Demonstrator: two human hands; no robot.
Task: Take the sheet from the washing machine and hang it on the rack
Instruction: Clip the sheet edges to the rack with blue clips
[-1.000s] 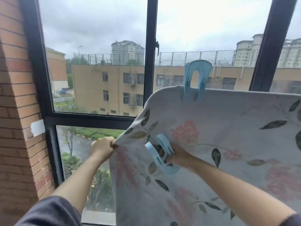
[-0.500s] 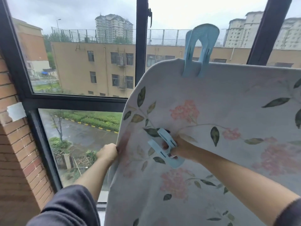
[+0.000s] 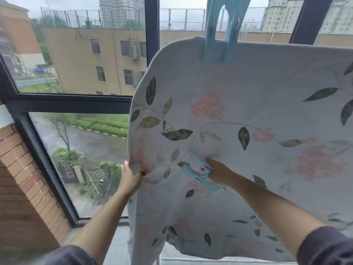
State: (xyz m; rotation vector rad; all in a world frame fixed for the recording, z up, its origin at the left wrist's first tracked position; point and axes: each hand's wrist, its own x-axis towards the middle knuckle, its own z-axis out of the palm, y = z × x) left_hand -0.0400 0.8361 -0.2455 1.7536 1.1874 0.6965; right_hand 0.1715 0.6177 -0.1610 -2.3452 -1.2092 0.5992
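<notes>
Sheet [image 3: 257, 115], floral, pegged at top edge by blue clip [image 3: 221, 35]; your left hand [image 3: 131, 176] pinches its left edge, your right hand [image 3: 219, 172] grips a second clip [image 3: 198, 172].

Both arms are stretched out forward and up from the bottom of the frame, bare forearms, dark sleeves pushed back near the elbows. Left hand [image 3: 131, 177] sits lower center-left, fingers pinched shut on the edge of the sheet [image 3: 248, 115]. Right hand [image 3: 217, 173] is around center frame, curled tight around a light blue clip [image 3: 196, 170], knuckles pressed into the fabric.
</notes>
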